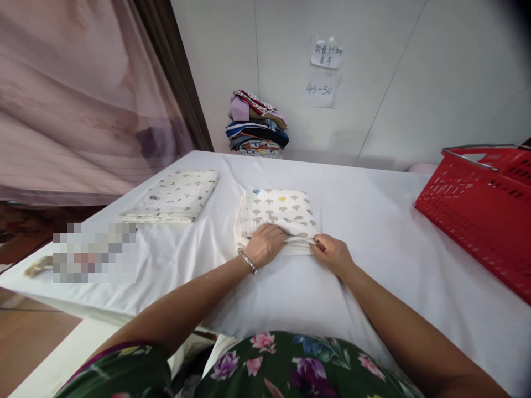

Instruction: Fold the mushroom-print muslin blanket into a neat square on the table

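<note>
A folded white cloth (280, 207) with grey mushroom prints lies in front of me on the white-covered table. My left hand (265, 243), with a bracelet at its wrist, rests on the cloth's near left part. Its fingers lie stretched toward the right along the near fold. At the near right corner, my right hand (332, 251) pinches the edge of the folded layers between thumb and fingers. Several layers show along the near edge between both hands. To the left lies another folded white cloth (178, 193) with small dark prints, apart from my hands.
A red basket (477, 204) with a metal handle stands on the right of the table (365, 199). Behind the table rises a stack of folded fabrics (257, 124) against the wall. A partly blurred item (39, 267) lies at the left edge, near a pink curtain (83, 99).
</note>
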`<state>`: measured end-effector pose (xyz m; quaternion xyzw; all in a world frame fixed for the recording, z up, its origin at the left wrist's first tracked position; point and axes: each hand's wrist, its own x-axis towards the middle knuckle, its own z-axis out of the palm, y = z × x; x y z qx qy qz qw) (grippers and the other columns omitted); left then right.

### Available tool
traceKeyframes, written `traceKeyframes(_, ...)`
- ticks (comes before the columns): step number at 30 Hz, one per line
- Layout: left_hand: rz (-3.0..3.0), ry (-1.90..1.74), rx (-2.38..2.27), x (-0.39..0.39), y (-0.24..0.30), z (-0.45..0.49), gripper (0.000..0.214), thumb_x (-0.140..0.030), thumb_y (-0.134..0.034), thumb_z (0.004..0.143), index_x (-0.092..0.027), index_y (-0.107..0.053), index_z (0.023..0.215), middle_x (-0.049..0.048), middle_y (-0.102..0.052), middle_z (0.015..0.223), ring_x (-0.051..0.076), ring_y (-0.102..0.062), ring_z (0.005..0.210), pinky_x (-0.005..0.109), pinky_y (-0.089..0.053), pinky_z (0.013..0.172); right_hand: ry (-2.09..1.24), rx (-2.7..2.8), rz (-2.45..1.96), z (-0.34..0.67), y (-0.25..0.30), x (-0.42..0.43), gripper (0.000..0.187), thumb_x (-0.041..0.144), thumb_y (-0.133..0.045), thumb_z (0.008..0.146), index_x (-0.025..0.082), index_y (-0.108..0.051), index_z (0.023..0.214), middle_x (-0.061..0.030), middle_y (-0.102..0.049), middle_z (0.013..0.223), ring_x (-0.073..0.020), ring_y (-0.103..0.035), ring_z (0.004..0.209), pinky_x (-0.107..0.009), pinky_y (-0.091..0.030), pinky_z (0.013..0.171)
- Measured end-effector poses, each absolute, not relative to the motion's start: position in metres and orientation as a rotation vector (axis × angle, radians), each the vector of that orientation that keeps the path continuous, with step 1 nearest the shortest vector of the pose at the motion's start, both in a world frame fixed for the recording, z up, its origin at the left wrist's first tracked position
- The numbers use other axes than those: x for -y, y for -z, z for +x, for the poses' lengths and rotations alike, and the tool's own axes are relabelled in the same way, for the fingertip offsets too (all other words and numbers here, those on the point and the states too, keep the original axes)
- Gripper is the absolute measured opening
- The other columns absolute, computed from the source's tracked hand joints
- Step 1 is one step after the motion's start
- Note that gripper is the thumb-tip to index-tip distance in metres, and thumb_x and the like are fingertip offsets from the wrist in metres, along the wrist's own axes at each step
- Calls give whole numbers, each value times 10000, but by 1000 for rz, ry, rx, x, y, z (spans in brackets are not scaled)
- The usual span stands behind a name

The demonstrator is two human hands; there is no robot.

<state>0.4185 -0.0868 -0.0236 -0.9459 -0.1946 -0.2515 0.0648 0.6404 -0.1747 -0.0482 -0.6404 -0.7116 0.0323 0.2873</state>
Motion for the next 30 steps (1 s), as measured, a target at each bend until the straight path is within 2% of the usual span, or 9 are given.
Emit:
traceKeyframes(7,-2861,864,600,77,23,416,237,-136,-371,879,-177,-602,916,46,-645,823,155,-567,812,328,-421,779,-108,1958,-1670,643,47,174,138,255,-418,809,209,-506,714,17,-552,696,-118,-490,635,-230,-310,572)
traceKeyframes(12,-2829,931,667,69,25,417,223,-127,-373,866,-171,-586,816,37,-622,720,147,-560,714,318,-430,755,-117,1981,-1631,644,47,174,153,262,-406,819,209,-491,704,10,-553,702,-120,-484,634,-230,-315,575)
traceKeyframes(18,-2839,889,533,74,28,417,260,-61,-376,823,-184,-605,809,39,-640,944,159,-551,875,343,-392,824,-137,1987,-1611,646,46,174,149,264,-419,819,207,-486,699,21,-532,685,-111,-470,621,-226,-312,575)
traceKeyframes(23,-2914,750,590,86,26,423,178,-219,-499,811,-198,-596,959,60,-586,1046,200,-511,951,388,-357,875,-142,1988,-1603,646,48,173,152,279,-430,824,207,-491,705,20,-527,679,-112,-471,624,-226,-312,578)
traceKeyframes(25,-2916,722,621,87,26,428,194,-289,-540,800,-198,-592,963,67,-572,1049,211,-501,953,397,-352,876,-147,1985,-1611,646,48,173,146,273,-431,822,207,-491,706,21,-527,682,-110,-471,623,-224,-313,579)
traceKeyframes(30,-2892,725,685,87,25,437,163,-320,-523,824,-196,-604,893,64,-568,1004,212,-490,938,399,-348,858,-160,1989,-1621,646,46,173,151,278,-413,832,210,-499,727,17,-526,678,-117,-467,618,-225,-324,581)
